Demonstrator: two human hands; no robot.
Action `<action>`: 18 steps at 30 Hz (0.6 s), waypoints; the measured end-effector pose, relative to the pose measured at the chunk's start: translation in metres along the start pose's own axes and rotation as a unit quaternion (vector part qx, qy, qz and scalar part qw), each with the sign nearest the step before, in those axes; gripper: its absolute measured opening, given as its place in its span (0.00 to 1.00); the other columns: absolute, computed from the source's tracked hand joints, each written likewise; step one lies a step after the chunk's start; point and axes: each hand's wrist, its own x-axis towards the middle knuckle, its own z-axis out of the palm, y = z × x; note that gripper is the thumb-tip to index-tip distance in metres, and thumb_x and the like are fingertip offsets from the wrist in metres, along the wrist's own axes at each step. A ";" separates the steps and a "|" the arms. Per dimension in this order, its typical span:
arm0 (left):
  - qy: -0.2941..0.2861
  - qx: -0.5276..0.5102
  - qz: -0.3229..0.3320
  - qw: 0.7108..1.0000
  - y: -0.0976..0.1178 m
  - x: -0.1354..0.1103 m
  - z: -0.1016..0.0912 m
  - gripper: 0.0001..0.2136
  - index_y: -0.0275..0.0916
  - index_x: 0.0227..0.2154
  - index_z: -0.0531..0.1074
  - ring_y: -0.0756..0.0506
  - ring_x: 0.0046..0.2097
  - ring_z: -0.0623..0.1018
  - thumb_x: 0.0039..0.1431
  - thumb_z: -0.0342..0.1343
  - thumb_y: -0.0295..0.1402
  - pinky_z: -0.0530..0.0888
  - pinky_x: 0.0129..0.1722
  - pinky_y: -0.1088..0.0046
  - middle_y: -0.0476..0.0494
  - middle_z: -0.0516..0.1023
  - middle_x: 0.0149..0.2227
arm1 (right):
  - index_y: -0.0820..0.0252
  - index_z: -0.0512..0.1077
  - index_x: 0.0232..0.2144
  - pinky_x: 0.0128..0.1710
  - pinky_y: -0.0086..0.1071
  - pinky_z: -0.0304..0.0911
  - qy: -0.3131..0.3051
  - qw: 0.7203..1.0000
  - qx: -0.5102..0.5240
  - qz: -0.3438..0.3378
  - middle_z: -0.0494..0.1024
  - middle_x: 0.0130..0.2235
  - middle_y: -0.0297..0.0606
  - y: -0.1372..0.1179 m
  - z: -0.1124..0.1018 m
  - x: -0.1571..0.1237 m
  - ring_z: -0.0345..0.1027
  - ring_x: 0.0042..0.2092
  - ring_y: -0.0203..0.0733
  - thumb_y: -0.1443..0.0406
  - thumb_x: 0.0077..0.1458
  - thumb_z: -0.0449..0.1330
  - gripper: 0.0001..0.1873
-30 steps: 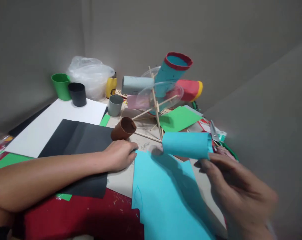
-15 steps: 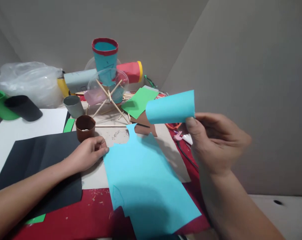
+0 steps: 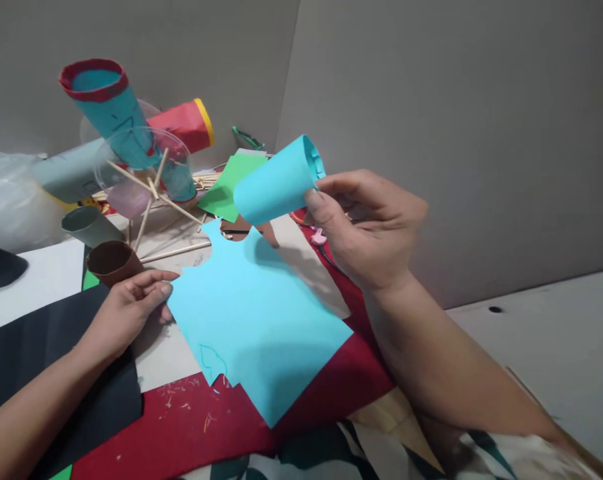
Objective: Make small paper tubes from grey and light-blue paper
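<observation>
My right hand (image 3: 374,223) pinches the rim of a light blue paper cup (image 3: 276,183), which is tilted in the air; folded tabs show inside its right end. Below it lies a cut sheet of light blue paper (image 3: 261,307), with rounded notches along its far edge and a pen outline near its lower left corner. My left hand (image 3: 134,303) is closed on the sheet's left edge between thumb and fingers. Just beyond that hand stands a brown paper cup (image 3: 114,260), and a grey paper cup (image 3: 88,227) leans behind it.
A wheel frame of wooden sticks (image 3: 154,190) and clear discs carries blue, red and grey paper cups at the back left. Black paper (image 3: 56,373) lies under my left forearm. Green paper (image 3: 236,180), a plastic bag (image 3: 11,193) and a red cloth (image 3: 181,427) are around.
My view has turned to the right. The blue cup has tipped so its tabbed end shows. The left hand has taken hold of the blue sheet's edge, and the sheet has turned.
</observation>
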 end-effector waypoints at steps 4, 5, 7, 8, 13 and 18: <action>0.004 -0.013 -0.014 1.000 -0.001 0.001 0.001 0.20 0.34 0.43 0.73 0.53 0.22 0.69 0.52 0.65 0.43 0.67 0.25 0.80 0.52 0.73 0.19 | 0.54 0.75 0.31 0.22 0.30 0.64 -0.008 1.000 -0.008 -0.007 0.75 0.24 0.28 -0.002 -0.001 0.001 0.70 0.24 0.36 0.68 0.58 0.62 0.05; 0.003 -0.016 -0.017 1.000 -0.002 0.001 0.001 0.20 0.33 0.43 0.73 0.53 0.22 0.69 0.52 0.66 0.43 0.67 0.25 0.80 0.52 0.73 0.19 | 0.53 0.75 0.30 0.22 0.30 0.65 -0.009 1.000 -0.014 -0.010 0.75 0.24 0.28 -0.002 -0.002 0.000 0.71 0.25 0.36 0.68 0.58 0.62 0.05; -0.006 -0.028 -0.019 0.999 -0.004 0.000 0.002 0.21 0.33 0.42 0.73 0.54 0.22 0.70 0.51 0.66 0.42 0.68 0.24 0.80 0.52 0.74 0.20 | 0.54 0.75 0.31 0.23 0.29 0.64 -0.008 0.999 -0.033 -0.017 0.76 0.25 0.29 -0.002 -0.003 -0.001 0.70 0.25 0.35 0.68 0.58 0.62 0.05; -0.016 -0.034 -0.020 0.999 -0.004 0.000 0.002 0.21 0.33 0.42 0.72 0.53 0.22 0.71 0.51 0.66 0.43 0.69 0.25 0.80 0.51 0.74 0.20 | 0.54 0.75 0.31 0.23 0.29 0.64 -0.007 0.999 -0.044 -0.021 0.76 0.26 0.29 -0.001 -0.003 -0.001 0.70 0.25 0.34 0.69 0.57 0.63 0.04; -0.049 -0.060 -0.038 0.996 -0.005 -0.003 0.004 0.24 0.31 0.46 0.71 0.50 0.24 0.77 0.51 0.66 0.43 0.74 0.26 0.77 0.46 0.79 0.23 | 0.56 0.77 0.31 0.23 0.28 0.63 -0.014 0.997 -0.074 -0.034 0.78 0.26 0.31 -0.001 0.000 -0.004 0.69 0.24 0.34 0.70 0.54 0.65 0.03; -0.052 -0.093 -0.070 0.992 -0.004 -0.008 0.007 0.27 0.30 0.49 0.70 0.49 0.25 0.80 0.49 0.68 0.39 0.76 0.29 0.78 0.43 0.81 0.24 | 0.54 0.79 0.32 0.24 0.31 0.63 -0.006 0.998 -0.068 -0.011 0.79 0.26 0.31 0.002 -0.002 -0.006 0.68 0.24 0.35 0.68 0.53 0.65 0.03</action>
